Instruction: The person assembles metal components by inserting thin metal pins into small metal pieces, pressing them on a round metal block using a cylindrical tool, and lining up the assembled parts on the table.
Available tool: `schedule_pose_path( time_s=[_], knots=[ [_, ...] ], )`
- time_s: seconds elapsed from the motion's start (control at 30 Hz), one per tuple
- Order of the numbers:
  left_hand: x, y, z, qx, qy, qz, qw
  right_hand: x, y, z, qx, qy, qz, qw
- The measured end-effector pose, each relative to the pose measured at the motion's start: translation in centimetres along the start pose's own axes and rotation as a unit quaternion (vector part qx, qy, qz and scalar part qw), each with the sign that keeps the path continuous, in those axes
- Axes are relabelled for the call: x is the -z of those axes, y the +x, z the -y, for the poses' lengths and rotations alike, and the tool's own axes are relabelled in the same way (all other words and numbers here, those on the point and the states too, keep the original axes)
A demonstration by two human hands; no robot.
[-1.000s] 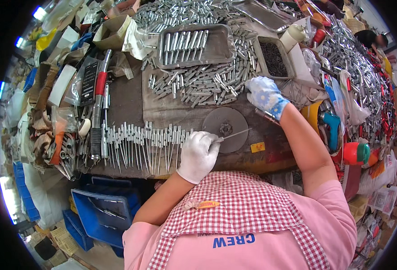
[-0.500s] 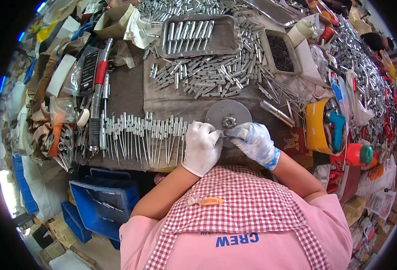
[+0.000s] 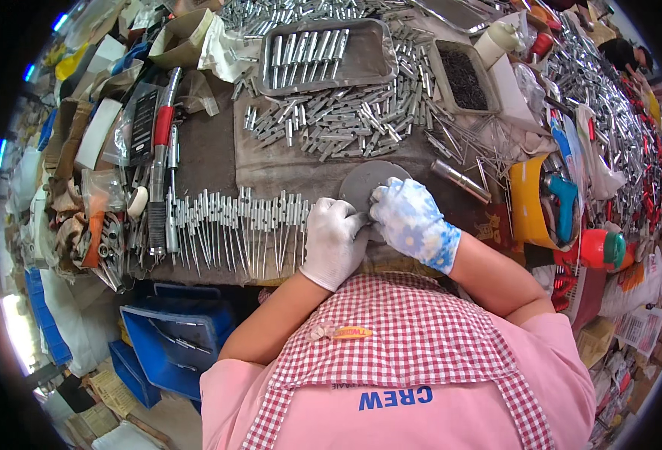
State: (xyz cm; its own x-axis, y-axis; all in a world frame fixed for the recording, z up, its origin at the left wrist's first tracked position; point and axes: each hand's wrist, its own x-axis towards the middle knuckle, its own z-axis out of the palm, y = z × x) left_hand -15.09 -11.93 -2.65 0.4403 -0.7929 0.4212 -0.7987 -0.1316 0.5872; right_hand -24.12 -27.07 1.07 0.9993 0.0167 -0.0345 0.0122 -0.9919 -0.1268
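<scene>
In the white glove, my left hand point(image 3: 334, 241) is closed, with thumb and forefinger pinched at the near left edge of a round grey disc point(image 3: 357, 184). My right hand point(image 3: 413, 223), in a blue-and-white glove, reaches over the disc's middle with its fingers bent and pressed together. The two hands nearly touch at the fingertips. Whatever they grip between them is hidden. To the left of my left hand lies a row of thin metal rods with thicker cylindrical heads point(image 3: 241, 217), side by side along the bench's near edge.
Beyond the disc, loose metal cylinders point(image 3: 346, 127) are heaped around a metal tray point(image 3: 376, 64) holding several rods. A tub of dark small parts point(image 3: 462, 79) stands at the back right. Right of my hands are a metal tube point(image 3: 460, 181) and a yellow holder point(image 3: 529, 206) with a teal tool point(image 3: 562, 210).
My right hand has moved up and inward over the disc, now covering the small metal bits at its centre. My left hand stays pinched in nearly the same place.
</scene>
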Motion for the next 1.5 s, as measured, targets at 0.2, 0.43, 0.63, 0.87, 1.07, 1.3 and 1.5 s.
schedule_pose_path(
  time_s=[0.2, 0.43, 0.63, 0.87, 1.07, 1.3, 1.5],
  knots=[
    [0.0, -0.1, 0.3, 0.019, 0.007, 0.016, 1.0, 1.5, -2.7, 0.2, -0.065, 0.084, -0.042, 0.993],
    [0.1, 0.1, 0.1, 0.018, 0.014, 0.016, 1.0, -0.4, -3.6, 0.7, -0.016, 0.096, -0.039, 0.995],
    [2.5, 0.9, 1.5, -0.007, 0.099, 0.077, 0.992, -0.2, -5.0, -2.8, -0.09, 0.2, -0.199, 0.955],
    [4.0, 0.9, 3.9, -0.026, 0.036, 0.105, 0.994, 1.5, -6.6, -12.2, -0.433, -0.035, -0.122, 0.893],
    [3.0, 2.1, 2.1, -0.021, 0.032, 0.016, 0.999, 1.7, -7.1, -13.9, -0.53, -0.014, 0.05, 0.846],
    [1.5, 7.9, 3.0, 0.016, 0.125, 0.004, 0.992, 0.8, -7.1, -14.0, -0.537, 0.019, 0.024, 0.843],
    [-0.1, 13.1, 4.5, 0.066, 0.347, 0.175, 0.919, 2.2, -7.5, -11.9, -0.474, -0.069, -0.151, 0.865]
  ],
)
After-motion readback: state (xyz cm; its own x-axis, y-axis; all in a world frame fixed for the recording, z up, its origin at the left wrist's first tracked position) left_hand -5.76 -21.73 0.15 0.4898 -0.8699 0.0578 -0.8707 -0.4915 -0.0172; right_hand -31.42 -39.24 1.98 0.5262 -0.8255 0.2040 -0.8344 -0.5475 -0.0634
